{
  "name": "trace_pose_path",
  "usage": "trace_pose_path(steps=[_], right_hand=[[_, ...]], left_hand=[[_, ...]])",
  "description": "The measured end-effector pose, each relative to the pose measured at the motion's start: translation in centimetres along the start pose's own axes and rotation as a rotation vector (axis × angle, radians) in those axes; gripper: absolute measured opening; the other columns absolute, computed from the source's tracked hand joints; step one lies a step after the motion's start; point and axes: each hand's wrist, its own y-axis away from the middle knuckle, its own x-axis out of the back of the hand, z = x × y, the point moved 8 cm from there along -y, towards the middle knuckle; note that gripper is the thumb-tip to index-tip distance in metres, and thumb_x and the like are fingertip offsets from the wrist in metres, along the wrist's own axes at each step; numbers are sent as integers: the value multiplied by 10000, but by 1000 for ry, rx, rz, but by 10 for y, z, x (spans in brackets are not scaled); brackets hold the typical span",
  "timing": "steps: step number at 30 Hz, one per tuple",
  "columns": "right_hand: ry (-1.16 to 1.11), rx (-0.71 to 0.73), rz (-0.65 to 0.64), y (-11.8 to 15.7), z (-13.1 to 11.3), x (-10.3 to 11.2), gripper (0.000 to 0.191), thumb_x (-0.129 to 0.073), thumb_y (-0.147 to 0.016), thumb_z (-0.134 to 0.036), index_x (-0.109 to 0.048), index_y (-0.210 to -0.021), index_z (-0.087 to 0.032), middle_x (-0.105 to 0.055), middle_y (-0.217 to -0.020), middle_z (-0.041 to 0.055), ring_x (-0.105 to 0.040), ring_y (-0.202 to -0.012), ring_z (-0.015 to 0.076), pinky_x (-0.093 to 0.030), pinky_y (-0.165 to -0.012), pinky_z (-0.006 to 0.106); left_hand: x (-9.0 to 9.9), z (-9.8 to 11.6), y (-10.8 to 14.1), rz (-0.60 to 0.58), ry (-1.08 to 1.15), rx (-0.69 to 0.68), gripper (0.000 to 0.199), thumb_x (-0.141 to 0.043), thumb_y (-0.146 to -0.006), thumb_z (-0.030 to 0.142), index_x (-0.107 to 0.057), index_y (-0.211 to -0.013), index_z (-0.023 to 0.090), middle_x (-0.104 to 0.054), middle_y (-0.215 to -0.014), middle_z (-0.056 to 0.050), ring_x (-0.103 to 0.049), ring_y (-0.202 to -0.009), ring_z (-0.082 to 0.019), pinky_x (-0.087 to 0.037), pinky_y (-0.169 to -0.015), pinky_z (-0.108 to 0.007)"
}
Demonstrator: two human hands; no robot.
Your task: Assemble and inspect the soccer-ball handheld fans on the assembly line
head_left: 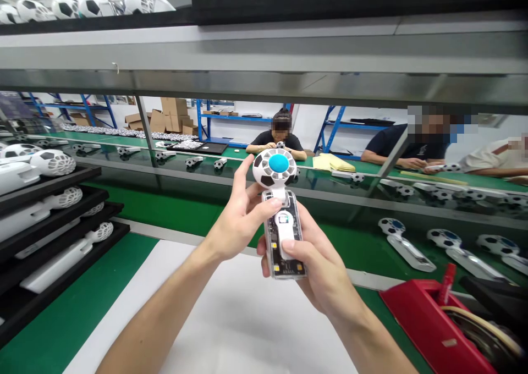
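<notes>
A handheld fan [275, 168] with a football-patterned round head and a blue centre is held upright in front of me. Its clear handle shows a dark circuit board, with a white panel and a small lit display on the front. My left hand [241, 214] grips the fan's neck, thumb across the front and index finger stretched up beside the head. My right hand [317, 253] wraps the lower handle, with its thumb pressed on the white panel. The fingers behind the handle are partly hidden.
Black trays [82, 198] of similar white fans are stacked at left. A green conveyor [177, 209] carrying more fans crosses ahead. A white sheet [247, 319] covers the bench before me. At right stands a red tape dispenser [433, 319]. Co-workers [280, 137] sit opposite; a metal shelf [264, 55] hangs overhead.
</notes>
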Motion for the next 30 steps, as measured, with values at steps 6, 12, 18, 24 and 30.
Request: trace_pose_path(steps=[6, 12, 18, 24, 30], right_hand=[[26, 24, 5, -4, 0, 3, 644, -593, -885, -249, -327, -1465, -340, -590, -1139, 53, -623, -828, 185, -568, -617, 310], [0, 28, -1, -5, 0, 3, 644, -604, -880, -258, -328, -1457, -329, -602, -1159, 60, -628, -785, 173, -571, -612, 313], [-26, 136, 76, -5, -7, 11, 584, -655, -850, -245, -397, -1372, -297, -630, -1110, 52, -669, -785, 184, -585, -634, 318], [-30, 105, 2, 2, -10, 6, 454, -700, -868, -271, -509, -1280, -265, -675, -1010, 52, -695, -807, 179, -601, -702, 300], [-68, 77, -6, 6, -14, 4, 533, -742, -791, -216, -551, -1286, -270, -697, -955, 54, -698, -763, 185, -582, -665, 286]], left_hand=[[1, -15, -2, 14, -48, 178, 463, -580, -906, 472, -493, -1280, 215, -668, -963, -44, -639, -726, -161, -499, -567, -241], [3, -11, -4, 20, -130, 130, 349, -523, -920, 497, -584, -1038, 174, -644, -926, -42, -605, -756, -151, -484, -661, -263], [16, -10, -6, 107, -203, 93, 400, -507, -912, 526, -584, -1100, 182, -677, -1052, -70, -643, -956, -214, -492, -750, -311], [23, -3, -4, 159, -193, 42, 366, -536, -915, 511, -576, -1095, 195, -689, -993, -56, -654, -945, -221, -490, -779, -340], [23, -3, -4, 161, -201, 55, 310, -549, -922, 456, -572, -1101, 204, -699, -982, -48, -659, -932, -210, -492, -781, -333]])
